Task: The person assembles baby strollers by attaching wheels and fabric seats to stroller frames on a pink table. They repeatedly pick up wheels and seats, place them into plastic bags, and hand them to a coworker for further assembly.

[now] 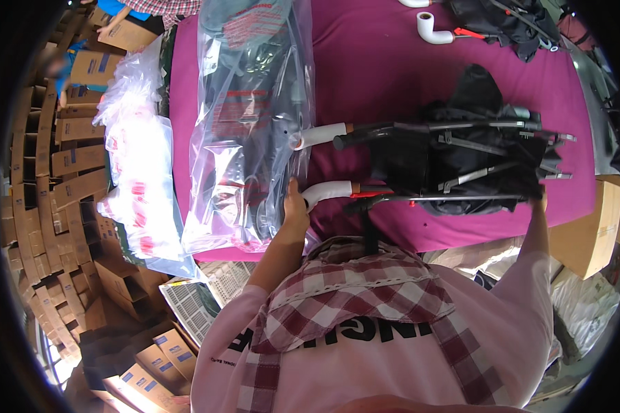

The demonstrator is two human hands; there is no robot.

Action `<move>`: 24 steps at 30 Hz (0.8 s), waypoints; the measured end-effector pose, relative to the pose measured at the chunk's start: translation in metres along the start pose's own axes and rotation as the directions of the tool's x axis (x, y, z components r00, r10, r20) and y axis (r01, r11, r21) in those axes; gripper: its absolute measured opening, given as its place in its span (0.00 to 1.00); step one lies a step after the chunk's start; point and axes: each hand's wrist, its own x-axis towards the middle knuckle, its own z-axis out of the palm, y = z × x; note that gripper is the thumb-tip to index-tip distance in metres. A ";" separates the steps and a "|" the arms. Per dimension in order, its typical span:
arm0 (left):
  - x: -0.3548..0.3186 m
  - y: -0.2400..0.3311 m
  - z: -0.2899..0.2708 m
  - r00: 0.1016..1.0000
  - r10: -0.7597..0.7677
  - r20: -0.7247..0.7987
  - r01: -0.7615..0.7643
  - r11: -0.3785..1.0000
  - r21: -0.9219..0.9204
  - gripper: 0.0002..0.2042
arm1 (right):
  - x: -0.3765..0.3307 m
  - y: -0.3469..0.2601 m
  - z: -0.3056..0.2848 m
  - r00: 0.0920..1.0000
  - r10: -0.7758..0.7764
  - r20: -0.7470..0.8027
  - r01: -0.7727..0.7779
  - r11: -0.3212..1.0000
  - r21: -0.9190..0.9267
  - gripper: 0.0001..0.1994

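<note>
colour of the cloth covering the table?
Magenta-pink, plain, no pattern. The table cloth shows best in the head view, under the folded black stroller.

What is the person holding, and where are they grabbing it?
A folded black stroller. The left hand grips one white foam handle; the right hand is at the far end, its grip mostly hidden.

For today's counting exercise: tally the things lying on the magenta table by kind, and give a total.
Folded black strollers with white-wrapped handles: 2, one near, one at the far edge
Clear plastic bags with a stroller packed inside: 1
Piles of empty clear bags with red print: 1
Total: 4
</note>
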 end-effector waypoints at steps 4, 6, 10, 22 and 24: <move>0.039 -0.006 -0.045 0.953 0.295 -0.064 -0.285 0.949 0.136 0.32 | -0.048 0.065 0.040 0.985 -0.071 -0.154 0.074 0.997 0.014 0.22; 0.066 -0.002 -0.072 0.951 0.279 -0.134 -0.254 0.951 0.173 0.32 | -0.069 0.119 0.031 0.998 -0.009 -0.060 0.037 0.871 0.490 0.20; 0.101 0.033 -0.160 0.756 0.476 -0.449 -0.401 0.880 0.257 0.25 | -0.141 0.040 0.085 0.990 0.136 0.040 -0.132 0.776 0.617 0.18; 0.072 0.156 0.085 0.838 0.414 0.355 -0.183 0.826 -0.533 0.34 | -0.205 -0.050 -0.001 0.923 0.206 0.324 -0.377 0.648 0.661 0.20; 0.040 0.199 0.088 0.756 0.502 0.420 -0.319 0.843 -0.432 0.34 | -0.226 -0.089 0.004 0.993 -0.001 0.117 -0.034 0.953 0.301 0.19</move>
